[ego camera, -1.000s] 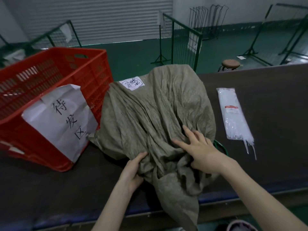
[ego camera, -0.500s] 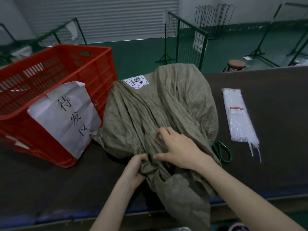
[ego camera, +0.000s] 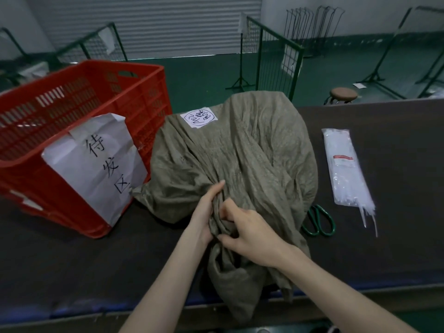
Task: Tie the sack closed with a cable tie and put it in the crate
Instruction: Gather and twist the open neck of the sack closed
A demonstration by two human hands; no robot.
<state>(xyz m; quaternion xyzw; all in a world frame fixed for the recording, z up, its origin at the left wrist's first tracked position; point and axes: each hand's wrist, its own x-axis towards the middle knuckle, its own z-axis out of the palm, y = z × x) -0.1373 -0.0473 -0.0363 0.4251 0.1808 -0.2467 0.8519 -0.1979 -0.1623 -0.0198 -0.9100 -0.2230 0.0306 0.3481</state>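
An olive-green fabric sack point(ego camera: 242, 155) with a white label lies on the dark table point(ego camera: 72, 255), its loose mouth hanging over the near edge. My left hand point(ego camera: 206, 210) presses against the left side of the gathered neck, fingers pointing up. My right hand point(ego camera: 249, 234) clutches the bunched fabric from the right, fingers curled into the folds. A red plastic crate point(ego camera: 79, 111) with a white paper sign stands to the left of the sack. A clear bag of white cable ties point(ego camera: 346, 169) lies to the right.
Green-handled scissors point(ego camera: 319, 221) lie on the table between the sack and the cable ties, partly under the sack. Beyond the table are green wire fence panels point(ego camera: 271, 56), a round stool point(ego camera: 343, 94) and a green floor.
My right hand slid leftward from the sack's right side to the neck and closed on the fabric. My left hand rose against the gathered cloth. The fabric is now bunched between both hands.
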